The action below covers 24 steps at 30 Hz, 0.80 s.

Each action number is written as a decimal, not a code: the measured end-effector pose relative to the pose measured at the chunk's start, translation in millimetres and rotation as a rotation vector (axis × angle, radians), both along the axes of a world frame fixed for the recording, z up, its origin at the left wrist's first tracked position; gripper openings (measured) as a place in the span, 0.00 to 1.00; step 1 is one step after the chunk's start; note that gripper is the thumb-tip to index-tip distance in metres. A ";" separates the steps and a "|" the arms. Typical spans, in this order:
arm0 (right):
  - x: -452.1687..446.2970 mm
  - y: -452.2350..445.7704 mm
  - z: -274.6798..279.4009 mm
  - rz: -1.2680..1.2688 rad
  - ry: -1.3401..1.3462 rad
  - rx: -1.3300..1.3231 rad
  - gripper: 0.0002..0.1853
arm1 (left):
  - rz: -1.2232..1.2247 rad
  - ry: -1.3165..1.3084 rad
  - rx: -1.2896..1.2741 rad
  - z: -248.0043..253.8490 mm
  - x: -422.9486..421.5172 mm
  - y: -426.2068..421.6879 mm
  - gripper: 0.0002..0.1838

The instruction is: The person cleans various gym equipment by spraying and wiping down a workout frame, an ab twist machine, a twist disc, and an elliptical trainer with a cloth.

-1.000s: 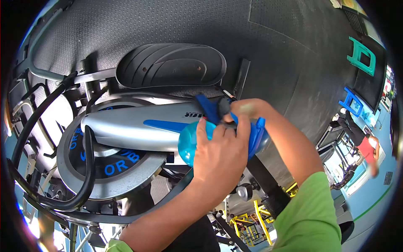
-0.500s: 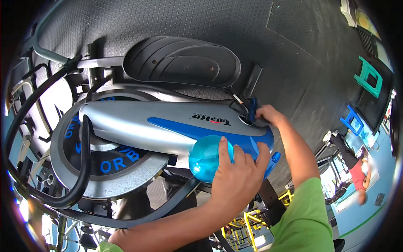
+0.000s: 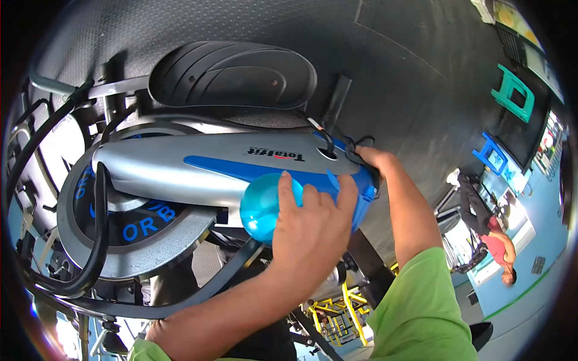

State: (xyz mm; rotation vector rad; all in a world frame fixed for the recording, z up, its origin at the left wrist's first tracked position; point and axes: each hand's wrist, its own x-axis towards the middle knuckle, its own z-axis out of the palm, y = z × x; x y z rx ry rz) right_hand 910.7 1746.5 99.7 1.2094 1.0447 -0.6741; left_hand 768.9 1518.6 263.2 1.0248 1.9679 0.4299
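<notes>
My left hand [image 3: 316, 225] is closed on a translucent turquoise spray bottle [image 3: 256, 210] with a round body. The bottle is held over the silver and blue shroud [image 3: 180, 159] of an elliptical trainer marked Totalfit, and its blue spray head is partly behind my fingers. At the shroud's right end, my right hand [image 3: 372, 157] is closed on what looks like a dark cloth [image 3: 364, 142]. Its fingertips are partly hidden there. A black cable comes out of a slot in the shroud close to this hand.
A black foot pedal [image 3: 235, 75] lies beyond the shroud, with a flywheel [image 3: 138, 253] at left. Black curved bars [image 3: 102, 240] cross the left side. Green [image 3: 515, 93] and blue [image 3: 490, 153] stools stand at right. Another person [image 3: 497, 240] is in the background.
The whole view has shifted, with the machine now farther left. My right hand has moved round the shroud's end, uncovering the cable slot. My left hand keeps hold of the spray bottle.
</notes>
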 end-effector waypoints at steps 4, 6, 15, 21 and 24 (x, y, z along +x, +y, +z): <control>24.9 -15.3 42.1 -0.394 -0.118 0.240 0.36 | 0.042 0.074 0.058 -0.7 -0.7 -1.0 0.21; 8.9 -32.1 60.5 -0.267 -0.074 0.266 0.37 | 0.050 0.035 0.058 1.1 -6.3 0.7 0.23; -70.5 -101.9 94.9 0.041 0.066 0.031 0.34 | 0.251 -0.023 0.181 6.3 -54.7 -3.6 0.35; -166.6 -171.8 120.7 0.428 0.235 -0.303 0.30 | 0.434 -0.043 0.316 15.8 -93.9 -43.8 0.29; -188.3 -187.6 131.2 0.466 0.283 -0.346 0.29 | 0.511 0.043 0.303 24.4 -107.3 -77.0 0.29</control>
